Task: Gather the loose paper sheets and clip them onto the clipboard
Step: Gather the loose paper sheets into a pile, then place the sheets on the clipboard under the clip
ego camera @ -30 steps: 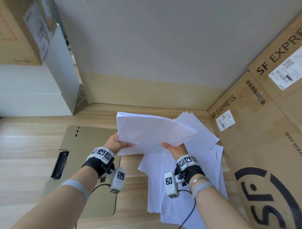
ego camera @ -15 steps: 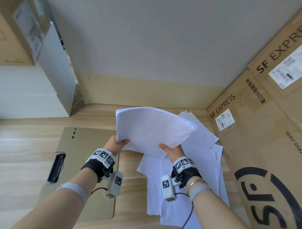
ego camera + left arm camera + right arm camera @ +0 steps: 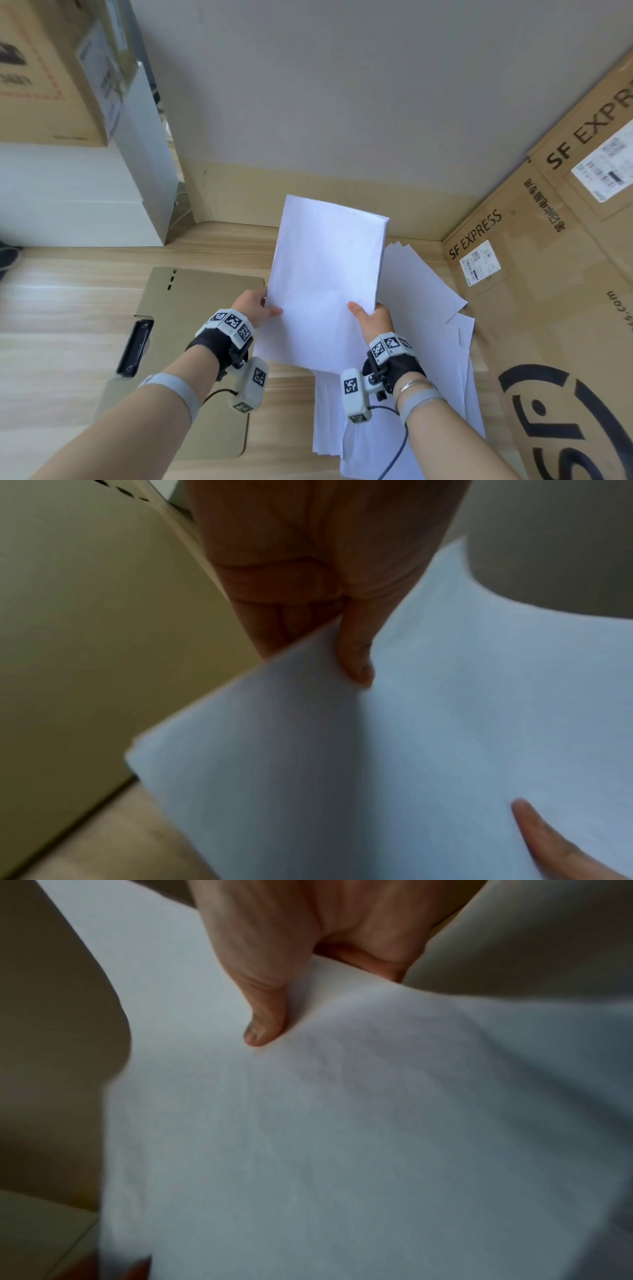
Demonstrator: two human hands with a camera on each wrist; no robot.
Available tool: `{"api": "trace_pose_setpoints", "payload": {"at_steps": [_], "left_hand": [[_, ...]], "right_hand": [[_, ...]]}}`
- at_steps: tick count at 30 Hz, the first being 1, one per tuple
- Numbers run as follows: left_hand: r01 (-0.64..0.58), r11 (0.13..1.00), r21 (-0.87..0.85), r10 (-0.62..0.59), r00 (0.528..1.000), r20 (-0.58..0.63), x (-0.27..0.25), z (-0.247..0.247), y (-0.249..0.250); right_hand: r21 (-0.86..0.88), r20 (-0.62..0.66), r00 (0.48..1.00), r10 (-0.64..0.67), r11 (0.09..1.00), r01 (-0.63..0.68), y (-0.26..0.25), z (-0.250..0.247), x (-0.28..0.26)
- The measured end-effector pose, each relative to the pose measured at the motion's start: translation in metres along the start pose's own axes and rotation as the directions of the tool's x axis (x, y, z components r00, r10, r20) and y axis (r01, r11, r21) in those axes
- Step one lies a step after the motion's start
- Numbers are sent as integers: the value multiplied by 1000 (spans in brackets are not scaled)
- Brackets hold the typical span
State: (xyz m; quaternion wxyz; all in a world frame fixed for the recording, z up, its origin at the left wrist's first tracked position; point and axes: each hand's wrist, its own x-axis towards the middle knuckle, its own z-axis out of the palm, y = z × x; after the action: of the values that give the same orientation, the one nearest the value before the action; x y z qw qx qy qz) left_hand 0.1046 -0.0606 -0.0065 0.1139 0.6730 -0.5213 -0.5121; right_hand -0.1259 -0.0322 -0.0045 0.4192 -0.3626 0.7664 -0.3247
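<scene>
Both hands hold a stack of white paper sheets [image 3: 325, 274] upright above the wooden floor. My left hand [image 3: 255, 305] pinches its left edge, thumb on the front, as the left wrist view shows on the stack [image 3: 445, 723]. My right hand [image 3: 371, 317] pinches the right edge, thumb on the stack [image 3: 342, 1123]. More loose sheets [image 3: 421, 291] lie fanned on the floor below and to the right. The brown clipboard [image 3: 191, 308] lies flat at the left, its black clip [image 3: 135, 346] at its left end.
Large SF EXPRESS cardboard boxes [image 3: 548, 274] stand along the right side. A grey wall [image 3: 308, 102] is ahead. A white cabinet [image 3: 85, 205] with a cardboard box [image 3: 51, 68] on it stands at the left.
The stack has been turned from lying crosswise and bowed to standing upright and squared between both hands. Both hands have shifted along its lower edges.
</scene>
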Motion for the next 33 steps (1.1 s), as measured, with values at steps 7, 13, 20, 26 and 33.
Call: {"api": "trace_pose_setpoints", "payload": {"at_steps": [7, 13, 20, 26, 33], "left_hand": [[251, 913, 320, -179, 955, -238, -18, 16, -53], [370, 847, 382, -343, 929, -139, -30, 40, -64], [364, 833, 417, -336, 931, -140, -22, 56, -52], [366, 827, 426, -356, 928, -108, -22, 63, -33], [297, 879, 373, -284, 954, -92, -29, 48, -13]], "right_hand": [[-90, 25, 985, 171, 982, -168, 37, -9, -7], [-108, 11, 985, 173, 979, -170, 57, -12, -7], [-105, 7, 984, 180, 978, -178, 71, -24, -7], [-118, 11, 981, 196, 974, -193, 84, -37, -1], [-110, 18, 984, 179, 978, -176, 78, -36, 0]]}}
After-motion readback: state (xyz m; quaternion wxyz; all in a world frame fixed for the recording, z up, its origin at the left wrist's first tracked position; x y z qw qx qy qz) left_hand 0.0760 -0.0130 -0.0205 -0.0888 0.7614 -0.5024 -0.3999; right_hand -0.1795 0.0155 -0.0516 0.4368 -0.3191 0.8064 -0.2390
